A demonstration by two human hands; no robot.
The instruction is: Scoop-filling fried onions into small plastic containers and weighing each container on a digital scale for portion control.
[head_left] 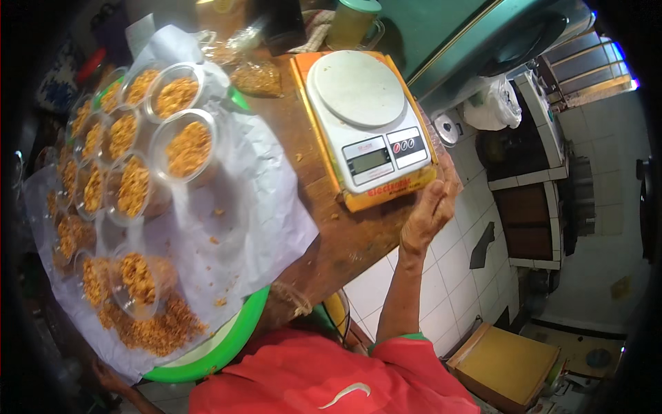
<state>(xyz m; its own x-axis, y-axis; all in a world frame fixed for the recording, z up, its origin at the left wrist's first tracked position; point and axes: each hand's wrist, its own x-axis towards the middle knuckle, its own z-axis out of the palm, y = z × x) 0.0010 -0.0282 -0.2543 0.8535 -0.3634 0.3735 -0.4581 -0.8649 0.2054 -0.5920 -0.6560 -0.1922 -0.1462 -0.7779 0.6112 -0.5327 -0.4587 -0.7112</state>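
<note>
My right hand [432,207] is at the right end of a white digital kitchen scale [380,150], by the corner of the orange carton [359,203] under it. Clear plastic shows beside the fingers, but whether they hold it is unclear. The scale's round platform [360,89] bears only a few crumbs. My left hand [108,376] is at the lower left, dim and partly cut off, near the edge of white paper [253,207]. On that paper stand several clear plastic cups [183,145] with orange-brown crumbly food, and a loose heap of crumbs [158,326].
The paper lies over a green-rimmed basin or tray [243,331] on a wooden table [341,248]. Bagged crumbs [257,77] and a lidded pitcher [351,26] stand at the back. A teal appliance [445,41] borders the table. A cardboard box [504,365] sits at the lower right.
</note>
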